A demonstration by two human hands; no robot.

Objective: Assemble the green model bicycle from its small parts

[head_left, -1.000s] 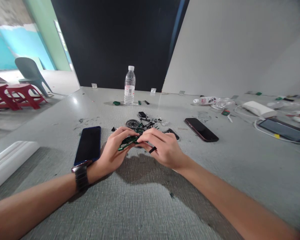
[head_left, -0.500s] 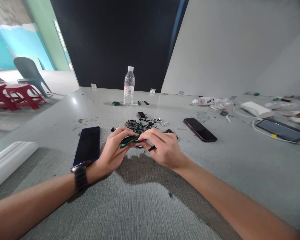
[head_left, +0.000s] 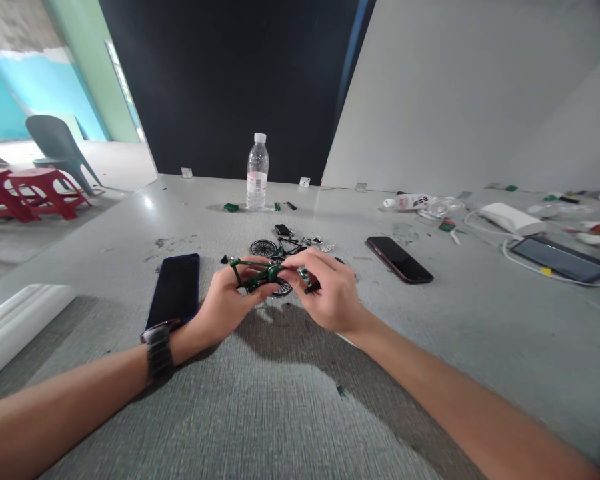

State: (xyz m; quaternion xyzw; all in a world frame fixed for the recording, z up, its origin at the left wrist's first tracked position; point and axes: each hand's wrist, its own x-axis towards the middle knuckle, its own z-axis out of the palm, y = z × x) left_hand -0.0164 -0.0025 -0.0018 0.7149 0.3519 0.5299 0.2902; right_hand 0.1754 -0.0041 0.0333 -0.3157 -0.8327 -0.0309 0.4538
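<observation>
A green miniature bicycle frame (head_left: 249,263) is held up between my two hands, a little above the table. My left hand (head_left: 223,303) is closed on its left part, thumb in front and fingers behind. Fingertips of my right hand (head_left: 334,290) pinch the frame's right part. A small black piece (head_left: 312,288) sticks out below the right fingers; what it belongs to is partly hidden. Just behind the hands lie a black spoked wheel (head_left: 263,249) and other small bicycle parts (head_left: 300,245). A second wheel (head_left: 283,288) shows partly beneath the hands.
A phone (head_left: 176,287) lies by my left wrist, another phone (head_left: 399,259) to the right. A water bottle (head_left: 257,177) stands upright behind the parts. On the far right are a cabled device with a screen (head_left: 563,259) and a white box (head_left: 513,219). Green scraps (head_left: 231,207) are scattered.
The green bicycle frame has been turned, so its thin tubes now show on the left. My right fingers have shifted their grip slightly, and the black piece has tilted with them.
</observation>
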